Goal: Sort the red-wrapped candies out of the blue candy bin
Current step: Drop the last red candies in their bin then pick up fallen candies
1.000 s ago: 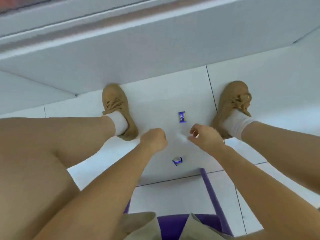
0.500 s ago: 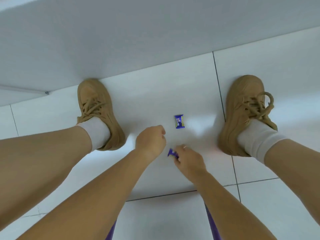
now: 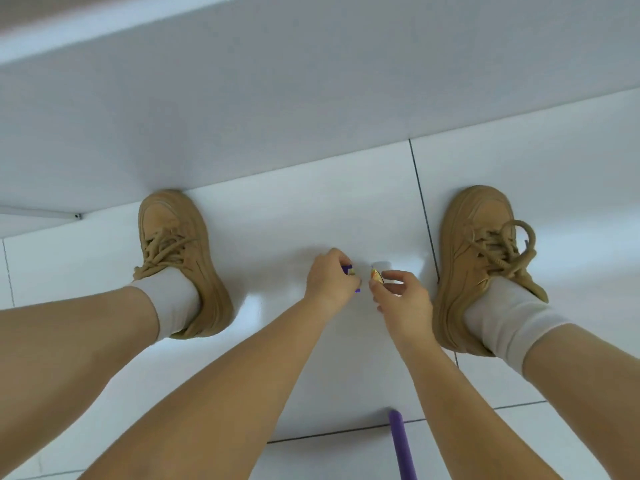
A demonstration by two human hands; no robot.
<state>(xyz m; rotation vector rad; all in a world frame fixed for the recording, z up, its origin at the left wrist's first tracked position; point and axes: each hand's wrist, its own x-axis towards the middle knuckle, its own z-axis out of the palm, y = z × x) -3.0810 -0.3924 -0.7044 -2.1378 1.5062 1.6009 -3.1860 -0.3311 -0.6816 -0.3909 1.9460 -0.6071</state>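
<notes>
While both hands hang low over the floor (image 3: 284, 209), the left hand (image 3: 330, 280) holds a blue candy (image 3: 348, 270) in curled fingers. The right hand (image 3: 403, 299), just beside it, pinches something small and yellowish. No red candy or bin shows.

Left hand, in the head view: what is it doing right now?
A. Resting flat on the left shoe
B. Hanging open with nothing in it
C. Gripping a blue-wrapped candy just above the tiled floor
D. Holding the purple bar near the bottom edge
C: the left hand is curled round a blue-wrapped candy whose wrapper ends poke out past the fingers, well clear of the tan left shoe and the purple bar.
</notes>
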